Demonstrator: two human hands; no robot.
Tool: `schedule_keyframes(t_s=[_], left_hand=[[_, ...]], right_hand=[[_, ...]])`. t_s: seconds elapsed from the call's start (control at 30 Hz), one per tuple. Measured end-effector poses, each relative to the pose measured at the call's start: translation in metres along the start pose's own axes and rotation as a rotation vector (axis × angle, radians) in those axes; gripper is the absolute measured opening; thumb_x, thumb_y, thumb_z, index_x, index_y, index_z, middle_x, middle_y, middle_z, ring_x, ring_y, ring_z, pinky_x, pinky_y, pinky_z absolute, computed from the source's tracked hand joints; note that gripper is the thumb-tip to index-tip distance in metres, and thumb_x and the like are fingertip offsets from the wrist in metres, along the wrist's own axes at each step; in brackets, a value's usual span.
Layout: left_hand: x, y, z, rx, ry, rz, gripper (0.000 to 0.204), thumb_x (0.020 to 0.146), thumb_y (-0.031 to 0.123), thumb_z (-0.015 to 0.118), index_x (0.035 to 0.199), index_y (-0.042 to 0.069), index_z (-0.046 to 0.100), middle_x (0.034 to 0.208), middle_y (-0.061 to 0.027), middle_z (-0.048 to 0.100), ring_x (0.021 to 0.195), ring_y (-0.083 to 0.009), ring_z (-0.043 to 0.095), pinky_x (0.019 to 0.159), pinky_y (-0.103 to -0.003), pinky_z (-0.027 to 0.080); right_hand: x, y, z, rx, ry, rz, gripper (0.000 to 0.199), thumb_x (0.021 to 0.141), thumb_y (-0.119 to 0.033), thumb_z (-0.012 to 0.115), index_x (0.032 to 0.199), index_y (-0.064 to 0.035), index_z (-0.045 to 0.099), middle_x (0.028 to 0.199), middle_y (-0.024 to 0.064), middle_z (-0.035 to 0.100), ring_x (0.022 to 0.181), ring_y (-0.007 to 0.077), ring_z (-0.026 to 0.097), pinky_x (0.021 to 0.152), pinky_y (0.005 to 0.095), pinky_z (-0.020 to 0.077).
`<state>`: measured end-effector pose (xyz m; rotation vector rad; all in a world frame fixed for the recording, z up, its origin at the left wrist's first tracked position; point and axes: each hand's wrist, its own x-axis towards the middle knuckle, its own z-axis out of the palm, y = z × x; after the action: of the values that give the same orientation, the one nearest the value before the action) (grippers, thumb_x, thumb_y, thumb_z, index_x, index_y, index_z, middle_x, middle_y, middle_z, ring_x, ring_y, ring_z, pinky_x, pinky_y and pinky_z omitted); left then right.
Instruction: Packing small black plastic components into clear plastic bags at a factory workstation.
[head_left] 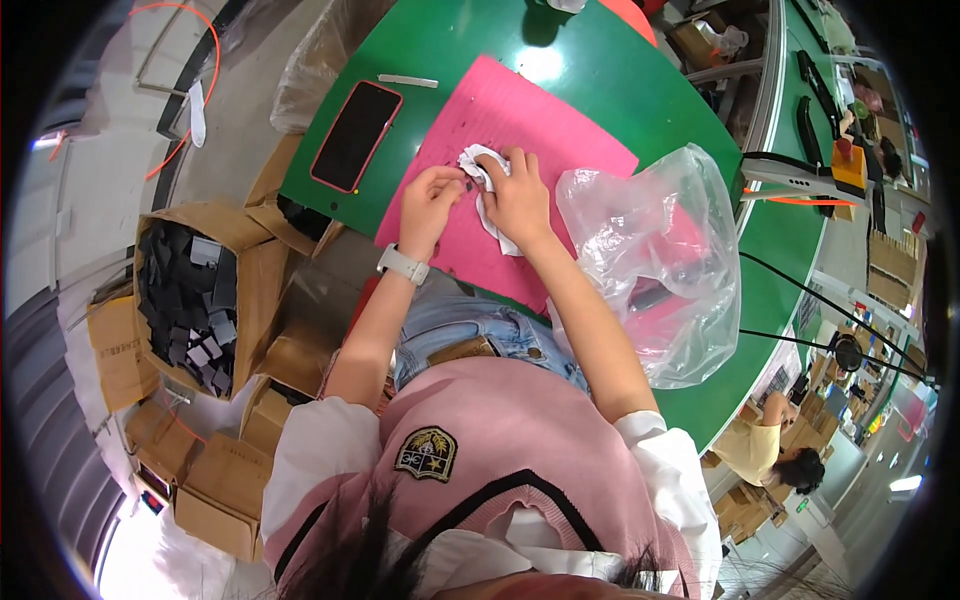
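A pink sheet (560,130) lies on the green table, and both hands are over it. My right hand (518,200) is closed on a crumpled white tissue (505,238), part of which hangs down toward the sheet's near edge. Just left of it, my left hand (432,205) has its fingers curled into a pinch. A tiny dark piece (469,185) shows beside those fingertips; whether they grip it is too small to tell. Small dark specks are scattered over the sheet. A pale watch band (403,265) circles my left wrist.
A clear plastic bag (665,270) rests at the sheet's right. On the left lie a dark-screened phone (357,136) and a thin white strip (408,81). A cardboard box (255,290) of black pieces stands left of the table. Another person (760,445) is at far right.
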<state>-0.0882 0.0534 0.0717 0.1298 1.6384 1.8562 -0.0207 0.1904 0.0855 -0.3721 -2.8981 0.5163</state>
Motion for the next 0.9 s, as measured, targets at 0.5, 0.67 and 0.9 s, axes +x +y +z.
schedule_keyframes(t_s=[0.5, 0.67, 0.9], left_hand=[[-0.03, -0.021, -0.023, -0.076, 0.072, -0.024, 0.013, 0.079, -0.002, 0.052, 0.09, -0.003, 0.058, 0.076, -0.0051, 0.06, 0.069, -0.0091, 0.055, 0.062, -0.021, 0.044], [-0.04, -0.017, -0.028, -0.067, 0.073, -0.062, 0.014, 0.079, -0.002, 0.051, 0.091, -0.003, 0.058, 0.076, -0.0052, 0.06, 0.069, -0.0095, 0.056, 0.062, -0.021, 0.045], [-0.042, -0.021, -0.024, -0.085, 0.057, -0.077, 0.014, 0.08, -0.001, 0.051, 0.091, -0.002, 0.059, 0.076, -0.0049, 0.06, 0.068, -0.0092, 0.055, 0.061, -0.021, 0.044]], right_hand=[[0.01, 0.01, 0.023, -0.171, 0.173, -0.26, 0.022, 0.072, -0.01, 0.055, 0.094, -0.0087, 0.053, 0.079, 0.007, 0.047, 0.071, 0.0213, 0.056, 0.045, 0.0322, 0.0479], [0.017, 0.003, 0.014, -0.196, 0.227, -0.188, 0.021, 0.072, -0.007, 0.054, 0.093, -0.0066, 0.052, 0.078, 0.0081, 0.047, 0.066, 0.0221, 0.057, 0.046, 0.0329, 0.0481], [0.025, -0.017, -0.023, -0.062, 0.275, -0.046, 0.035, 0.065, 0.001, 0.058, 0.099, -0.0074, 0.053, 0.084, 0.0111, 0.051, 0.066, 0.0302, 0.058, 0.052, 0.0397, 0.0488]])
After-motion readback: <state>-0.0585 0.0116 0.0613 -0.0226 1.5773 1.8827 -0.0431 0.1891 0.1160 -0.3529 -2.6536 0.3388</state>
